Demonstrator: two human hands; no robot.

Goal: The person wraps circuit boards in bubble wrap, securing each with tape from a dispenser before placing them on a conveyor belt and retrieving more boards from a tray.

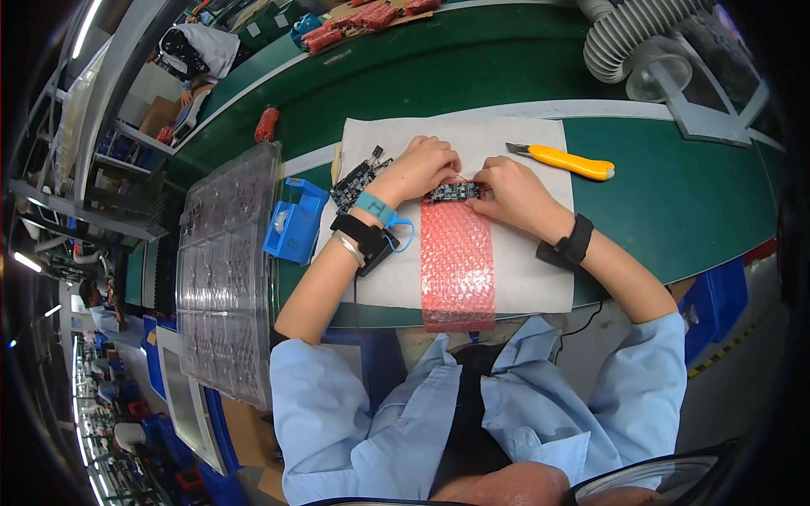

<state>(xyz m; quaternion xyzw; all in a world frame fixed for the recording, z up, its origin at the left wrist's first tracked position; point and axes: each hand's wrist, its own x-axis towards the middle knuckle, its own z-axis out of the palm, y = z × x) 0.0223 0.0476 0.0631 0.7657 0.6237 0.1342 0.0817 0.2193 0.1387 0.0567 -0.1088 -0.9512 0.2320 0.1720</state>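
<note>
A small dark circuit board point(454, 193) lies across the far end of a strip of red bubble wrap point(457, 266), with thin wires at its far edge. My left hand point(422, 171) is closed at the board's left end, its fingertips bent down and partly hidden. At the right end, my right hand point(513, 194) pinches the board between thumb and fingers. More circuit boards point(353, 187) with wires lie left of my left wrist, partly covered by it. Beneath everything is a white sheet point(531, 278); the bubble wrap's near end hangs over the table edge.
A yellow utility knife point(574, 162) lies at the right. To the left stand a blue tape dispenser point(295, 223) and stacked clear plastic trays point(226, 287). A red wrapped packet point(267, 124) sits on the green conveyor point(472, 63). A grey duct hose point(633, 42) hangs far right.
</note>
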